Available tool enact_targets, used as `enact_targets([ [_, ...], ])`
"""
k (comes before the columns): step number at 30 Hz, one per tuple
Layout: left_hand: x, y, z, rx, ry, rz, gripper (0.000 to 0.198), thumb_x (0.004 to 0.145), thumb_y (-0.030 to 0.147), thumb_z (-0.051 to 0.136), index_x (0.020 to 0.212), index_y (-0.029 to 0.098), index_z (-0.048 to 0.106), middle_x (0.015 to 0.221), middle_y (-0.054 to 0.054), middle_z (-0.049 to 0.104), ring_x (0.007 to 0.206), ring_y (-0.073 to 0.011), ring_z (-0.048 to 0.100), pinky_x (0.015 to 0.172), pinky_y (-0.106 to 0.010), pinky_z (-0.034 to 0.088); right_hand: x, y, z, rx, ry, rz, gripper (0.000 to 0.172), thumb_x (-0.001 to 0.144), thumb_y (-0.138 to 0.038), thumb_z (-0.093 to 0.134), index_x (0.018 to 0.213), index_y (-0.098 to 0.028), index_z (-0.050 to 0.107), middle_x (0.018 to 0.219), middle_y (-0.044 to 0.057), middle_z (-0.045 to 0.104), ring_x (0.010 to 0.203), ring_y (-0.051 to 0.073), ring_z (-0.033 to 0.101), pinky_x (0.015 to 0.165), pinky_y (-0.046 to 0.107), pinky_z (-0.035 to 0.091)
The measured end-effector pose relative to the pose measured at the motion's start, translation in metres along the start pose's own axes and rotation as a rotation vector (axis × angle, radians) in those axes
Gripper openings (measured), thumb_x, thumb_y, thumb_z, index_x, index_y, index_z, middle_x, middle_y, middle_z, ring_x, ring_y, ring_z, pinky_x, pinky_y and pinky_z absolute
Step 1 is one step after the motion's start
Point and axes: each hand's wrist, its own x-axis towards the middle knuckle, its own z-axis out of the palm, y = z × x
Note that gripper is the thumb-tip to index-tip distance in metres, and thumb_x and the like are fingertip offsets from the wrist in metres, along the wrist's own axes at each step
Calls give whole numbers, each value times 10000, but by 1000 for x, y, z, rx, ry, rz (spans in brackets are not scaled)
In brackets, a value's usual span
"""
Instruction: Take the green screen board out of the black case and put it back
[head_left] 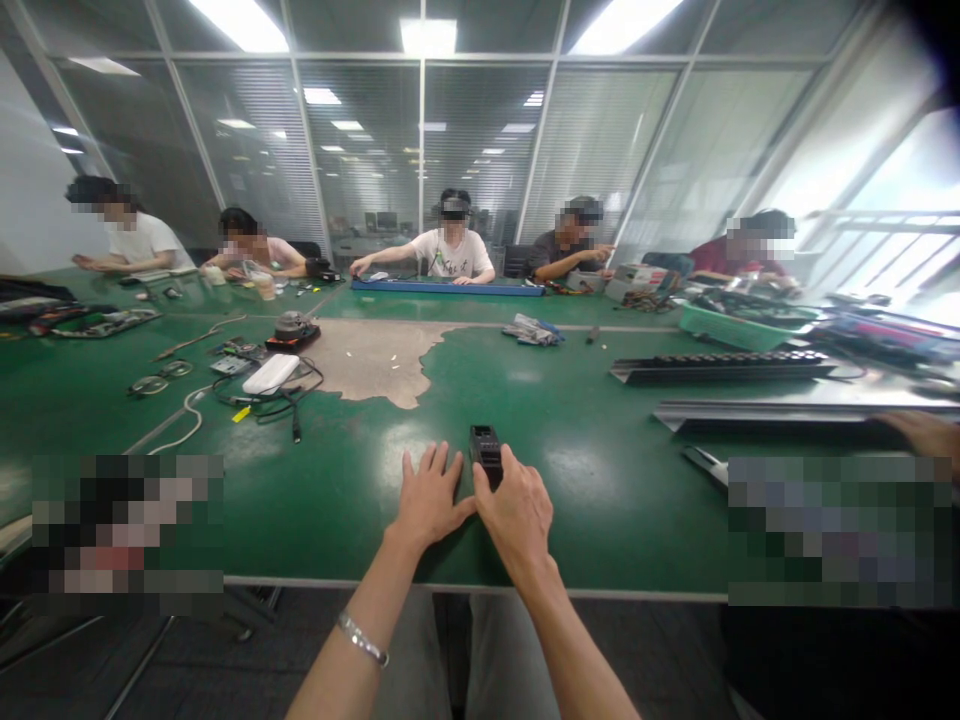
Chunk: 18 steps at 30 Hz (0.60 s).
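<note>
A broad green table (630,510) fills the view, with the black block (484,446) on it close to the near edge. Five people (457,255) sit along the far side, well beyond the block. Two long metal channels lie to the block's right: the nearer channel (795,411) has another person's hand (919,432) at its right end, and the farther channel (720,372) carries a row of dark pieces. A long blue bar (450,288) lies far beyond the block, before the middle person. Beyond and left of the block spreads a bare tan patch (375,362); a mint basket (731,328), heaped with parts, stands far to its right. Left of the block are a white case (271,374) among dark cables and, farther left, a pair of eyeglasses (148,384).

The block is oblong and matte black, with recessed openings on its upper face; its near end is hidden by the right hand (519,505).

The right fingers are drawn in narrowly, thumb and forefinger gripping the block's near end. The left hand (429,495) lies palm down just left of the block, fingers spread wide, its thumb reaching the right thumb.
</note>
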Motion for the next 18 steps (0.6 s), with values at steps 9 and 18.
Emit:
enact_targets([
  [9, -1, 2, -1, 10, 14, -1, 682, 915, 628, 393, 1489, 263, 336, 1578, -106, 279, 1451, -334, 190, 1134, -648, 101, -16, 10, 16, 40, 3, 8, 532, 916, -395, 490, 1352, -90, 480, 1129, 136, 685, 1000, 269, 594, 856, 344, 407],
  [18, 1, 1, 5, 31, 31, -4, 660, 931, 601, 393, 1501, 278, 312, 1575, -100, 287, 1438, -335, 228, 1137, -639, 101, -11, 15, 22, 116, 11, 67, 708, 869, -525, 545, 1395, -68, 420, 1183, 177, 655, 1024, 289, 589, 847, 356, 415],
])
